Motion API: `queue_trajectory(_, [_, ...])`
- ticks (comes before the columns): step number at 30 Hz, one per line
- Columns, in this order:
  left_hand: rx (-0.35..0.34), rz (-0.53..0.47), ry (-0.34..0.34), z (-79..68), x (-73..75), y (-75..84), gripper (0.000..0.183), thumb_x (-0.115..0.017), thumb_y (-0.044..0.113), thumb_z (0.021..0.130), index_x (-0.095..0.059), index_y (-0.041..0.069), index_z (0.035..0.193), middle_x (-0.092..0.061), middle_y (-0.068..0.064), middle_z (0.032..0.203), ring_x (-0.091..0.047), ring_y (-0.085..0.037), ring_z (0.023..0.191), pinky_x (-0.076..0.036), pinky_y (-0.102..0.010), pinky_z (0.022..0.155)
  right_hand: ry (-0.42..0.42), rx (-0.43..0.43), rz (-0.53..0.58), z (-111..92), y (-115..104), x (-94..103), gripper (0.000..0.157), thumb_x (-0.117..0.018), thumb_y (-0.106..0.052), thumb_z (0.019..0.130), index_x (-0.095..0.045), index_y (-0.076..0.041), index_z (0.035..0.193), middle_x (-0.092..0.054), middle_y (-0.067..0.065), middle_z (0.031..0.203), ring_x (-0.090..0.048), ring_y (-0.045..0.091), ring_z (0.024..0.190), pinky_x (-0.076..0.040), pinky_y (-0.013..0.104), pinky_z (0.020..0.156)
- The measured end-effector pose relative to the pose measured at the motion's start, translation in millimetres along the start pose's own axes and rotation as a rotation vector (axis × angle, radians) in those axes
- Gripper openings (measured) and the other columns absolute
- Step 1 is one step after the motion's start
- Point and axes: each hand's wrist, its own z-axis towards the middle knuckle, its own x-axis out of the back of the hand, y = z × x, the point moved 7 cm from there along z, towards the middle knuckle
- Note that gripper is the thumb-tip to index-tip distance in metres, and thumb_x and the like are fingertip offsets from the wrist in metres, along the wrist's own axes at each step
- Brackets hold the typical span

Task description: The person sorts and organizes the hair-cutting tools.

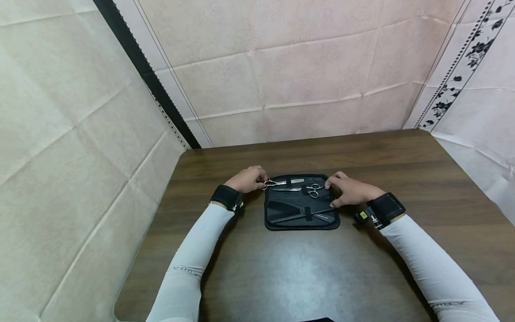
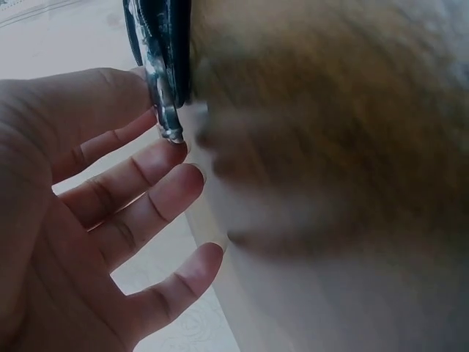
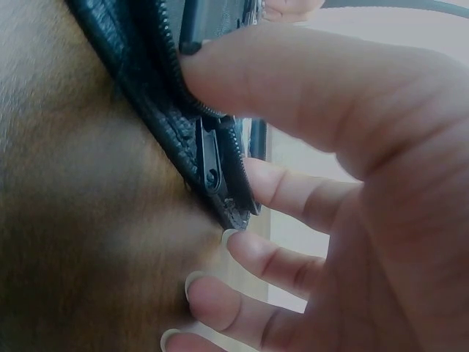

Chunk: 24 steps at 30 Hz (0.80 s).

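An unfolded black zip case (image 1: 289,227) lies on the table and holds hairdressing tools. At its top left corner my left hand (image 1: 250,180) pinches the looped handle of the upper scissors (image 1: 277,183) between thumb and forefinger, the other fingers spread. The blades run right, under a strap. Below them are the second scissors (image 1: 291,189), finger rings to the right. A flat black piece (image 1: 283,210) and a slim dark tool sit lower, under another strap. My right hand (image 1: 352,190) rests on the case's right edge, thumb pressing inside the zip (image 3: 165,44), forefinger near the second scissors' rings.
The wooden table (image 1: 249,268) extends around the case, with rounded corners at the back. Pale patterned cloth (image 1: 301,89) hangs behind it and at both sides. A small dark object (image 1: 319,319) shows at the bottom edge of the head view.
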Motion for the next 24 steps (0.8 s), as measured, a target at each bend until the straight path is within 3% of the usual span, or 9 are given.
queue_trajectory(24, [-0.008, -0.001, 0.010, 2.5, -1.2, 3.2, 0.017, -0.067, 0.019, 0.103, -0.073, 0.013, 0.118, -0.062, 0.000, 0.116, -0.059, -0.015, 0.101, -0.053, -0.033, 0.090, 0.002, -0.004, -0.001, 0.7, -0.1, 0.3, 0.052, -0.082, -0.024, 0.088, -0.058, -0.012, 0.133, -0.037, 0.023, 0.146, -0.052, 0.039, 0.120, -0.050, 0.057, 0.099])
